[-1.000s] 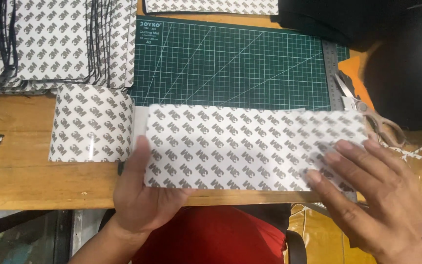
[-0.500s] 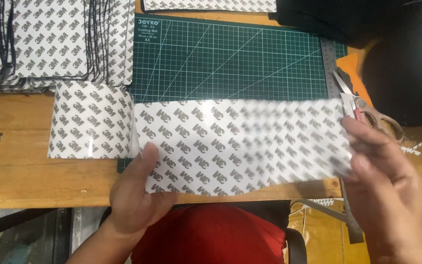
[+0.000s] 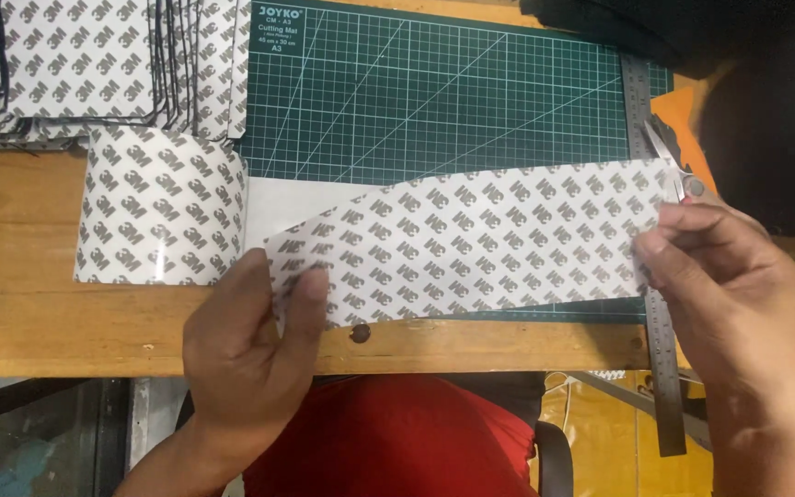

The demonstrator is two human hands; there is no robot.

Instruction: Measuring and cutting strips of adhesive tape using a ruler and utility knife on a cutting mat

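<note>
Two bare hands grip one long printed strip (image 3: 471,244) of white backing paper covered with a repeating grey logo pattern. The left hand (image 3: 250,354) is clamped on the strip's lower left end, thumb on top and fingers underneath, just above the front edge of the wooden workbench (image 3: 48,317). The right hand (image 3: 738,294) pinches the strip's right end between thumb and fingers. The strip runs tilted across the scene, its left end lower than its right, and it overlaps the lower edge of the green cutting mat (image 3: 434,92).

A shorter printed sheet (image 3: 158,207) with the same pattern lies flat on the workbench to the left, just beside the strip's left end; whether the two are joined cannot be told. A plain white band (image 3: 296,207) shows between this sheet and the strip. A stack of cut printed pieces (image 3: 85,64) with dark edges occupies the upper left corner, touching the left border of the cutting mat.

A steel ruler (image 3: 660,368) lies along the right edge of the mat, passing beneath the strip and under the right hand. A pair of scissors (image 3: 674,161) rests near the ruler's upper part, just above the right hand. Red fabric (image 3: 397,433) shows below the workbench edge, between the forearms.
</note>
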